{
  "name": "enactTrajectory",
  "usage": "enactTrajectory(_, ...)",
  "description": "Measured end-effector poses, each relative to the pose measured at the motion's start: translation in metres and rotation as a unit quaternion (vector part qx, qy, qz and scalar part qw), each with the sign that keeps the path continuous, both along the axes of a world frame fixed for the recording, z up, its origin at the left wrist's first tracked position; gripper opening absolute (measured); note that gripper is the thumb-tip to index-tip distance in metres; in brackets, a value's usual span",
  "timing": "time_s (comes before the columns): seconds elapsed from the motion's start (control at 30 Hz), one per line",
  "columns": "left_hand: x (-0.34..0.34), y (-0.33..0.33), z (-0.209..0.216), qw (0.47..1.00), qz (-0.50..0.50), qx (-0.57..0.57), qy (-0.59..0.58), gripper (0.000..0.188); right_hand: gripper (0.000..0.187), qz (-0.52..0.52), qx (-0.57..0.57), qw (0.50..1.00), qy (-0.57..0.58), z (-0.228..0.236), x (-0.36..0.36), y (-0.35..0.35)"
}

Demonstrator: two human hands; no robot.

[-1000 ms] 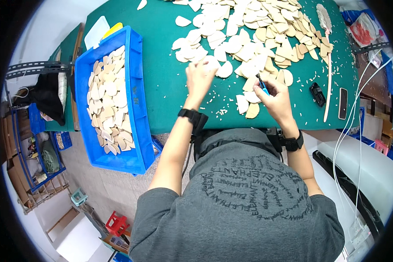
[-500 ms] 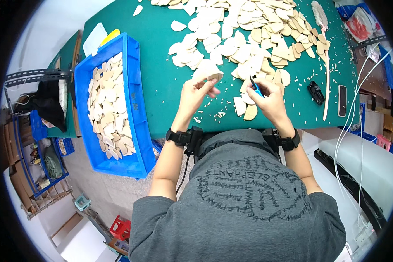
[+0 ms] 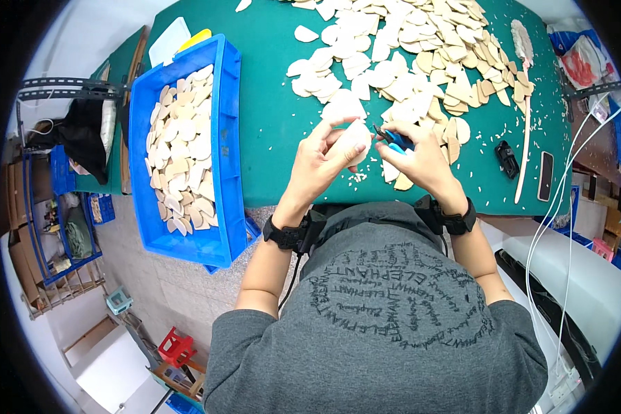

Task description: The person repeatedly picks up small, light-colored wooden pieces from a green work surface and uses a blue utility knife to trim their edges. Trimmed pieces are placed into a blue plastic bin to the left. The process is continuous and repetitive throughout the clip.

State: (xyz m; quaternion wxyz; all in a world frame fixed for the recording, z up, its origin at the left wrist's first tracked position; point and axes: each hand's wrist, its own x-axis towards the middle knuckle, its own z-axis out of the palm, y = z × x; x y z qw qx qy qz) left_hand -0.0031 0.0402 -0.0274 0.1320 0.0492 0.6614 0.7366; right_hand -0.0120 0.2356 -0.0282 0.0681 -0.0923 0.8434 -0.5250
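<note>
My left hand (image 3: pixel 315 163) pinches a pale beige, rounded flat piece (image 3: pixel 357 140) between thumb and fingers, tilted up over the table. Close to its right edge are the dark jaws of small blue-handled nippers (image 3: pixel 397 141), gripped in my right hand (image 3: pixel 422 160). Whether the jaws touch the piece is too small to tell. Just beyond my hands, a large heap of similar half-round beige pieces (image 3: pixel 428 65) spreads over the green table (image 3: pixel 269 124). Small pale offcuts (image 3: pixel 355 178) lie scattered beneath and around my hands.
At the left stands a blue plastic crate (image 3: pixel 226 138) holding many beige pieces. To the right lie a black object (image 3: pixel 506 159), a phone (image 3: pixel 546 176) and a long pale stick (image 3: pixel 524 138) with a fluffy head. White cables (image 3: pixel 560 179) hang at the far right.
My two hands have come closer together, bringing the nippers to the piece. The left hand has turned the piece more upright. The whole view has shifted slightly, with the crate appearing farther right.
</note>
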Motion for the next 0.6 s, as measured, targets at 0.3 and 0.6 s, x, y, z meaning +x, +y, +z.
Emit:
enactTrajectory(0.3,0.003,-0.001,0.015,0.995,-0.022,-0.095,0.017,0.037,0.024,0.012,-0.014,0.998,0.059,0.004,0.004,0.000)
enactTrajectory(0.6,0.004,0.001,0.013,0.991,-0.017,-0.116,0.066,0.035,0.018,0.025,-0.055,0.998,0.028,0.003,0.006,0.004)
